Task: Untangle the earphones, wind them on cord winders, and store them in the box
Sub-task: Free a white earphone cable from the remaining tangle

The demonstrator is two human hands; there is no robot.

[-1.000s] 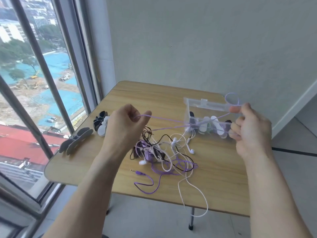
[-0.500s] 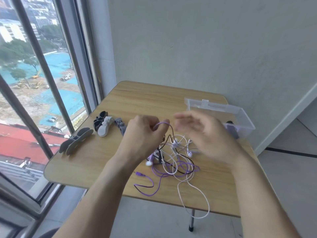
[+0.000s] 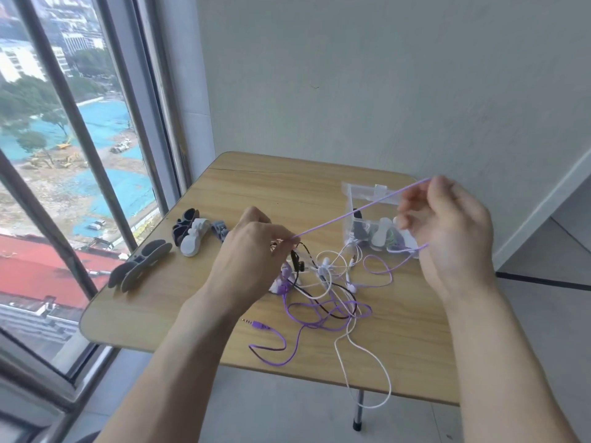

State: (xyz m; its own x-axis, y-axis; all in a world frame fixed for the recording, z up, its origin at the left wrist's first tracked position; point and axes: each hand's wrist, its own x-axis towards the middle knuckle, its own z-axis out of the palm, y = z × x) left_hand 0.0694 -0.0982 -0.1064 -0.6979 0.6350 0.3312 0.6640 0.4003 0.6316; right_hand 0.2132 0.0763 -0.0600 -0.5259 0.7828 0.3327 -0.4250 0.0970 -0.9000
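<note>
While the left hand (image 3: 252,247) pinches the purple cord (image 3: 358,211) just above the tangle (image 3: 323,282) on the table (image 3: 256,187), the right hand (image 3: 447,231) has it hooked around loosely curled fingers, stretched taut between the two. Rest of the purple earphones sits knotted with white and black ones mid-table, the box (image 3: 374,219) behind, spare winders (image 3: 192,233) off to the left. Risk imo: pulling harder probably cinches the knot, or drags the pile off the near edge.
</note>
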